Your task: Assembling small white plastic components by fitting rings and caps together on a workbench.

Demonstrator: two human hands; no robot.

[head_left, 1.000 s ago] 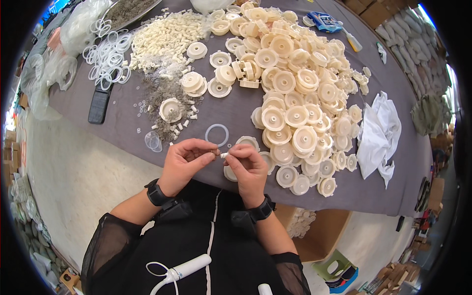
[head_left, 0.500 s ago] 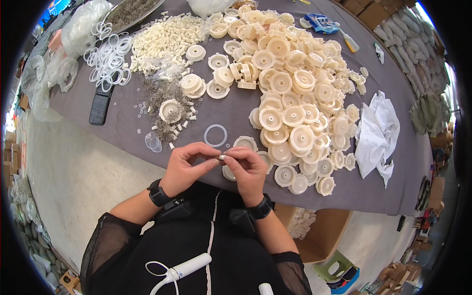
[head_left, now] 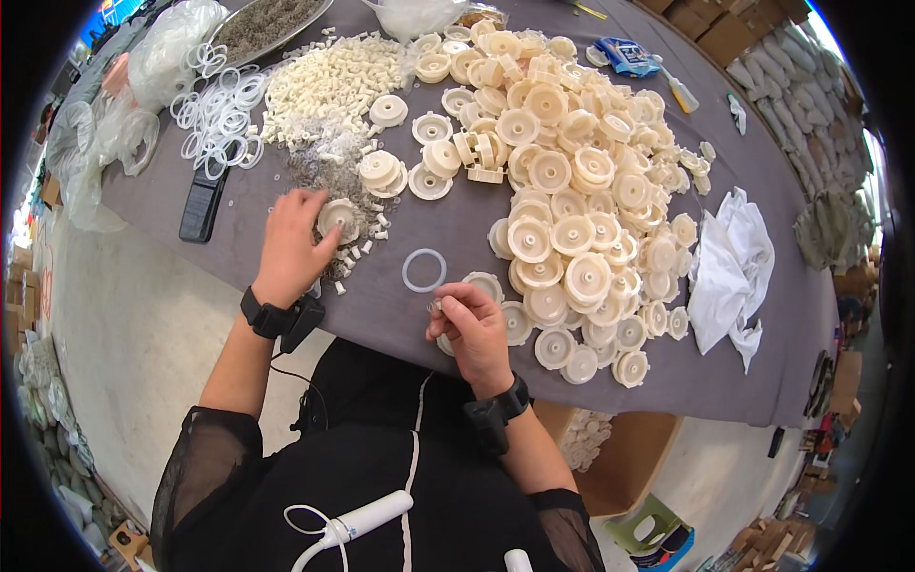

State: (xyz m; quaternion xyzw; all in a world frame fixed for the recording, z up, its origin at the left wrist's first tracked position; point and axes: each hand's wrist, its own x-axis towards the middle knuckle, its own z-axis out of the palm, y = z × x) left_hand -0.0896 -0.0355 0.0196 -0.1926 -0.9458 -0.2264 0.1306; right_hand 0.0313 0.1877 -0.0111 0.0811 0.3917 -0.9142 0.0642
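Note:
My left hand (head_left: 294, 238) reaches over the pile of small grey springs (head_left: 329, 172), thumb and fingers apart, its thumb beside a cream plastic disc (head_left: 340, 219) lying on them. Some of its fingertips are hidden. Closer to the table's front edge, my right hand (head_left: 474, 329) pinches a small white plastic plug (head_left: 437, 304), mostly covered by the fingers. On the cloth just beyond that hand lies a translucent ring (head_left: 406, 272). To its right spreads a big heap of cream plastic wheels (head_left: 572, 234).
Small cream plugs (head_left: 334, 81) are piled at the back left, beside loose white rings (head_left: 221, 114) and a black phone-like device (head_left: 198, 208). A white cloth (head_left: 729, 272) lies at the right. Below the table edge stands a cardboard box (head_left: 624, 462).
My left hand has let go of the small plug and moved left and away from me to the springs. My right hand keeps the plug near the same spot.

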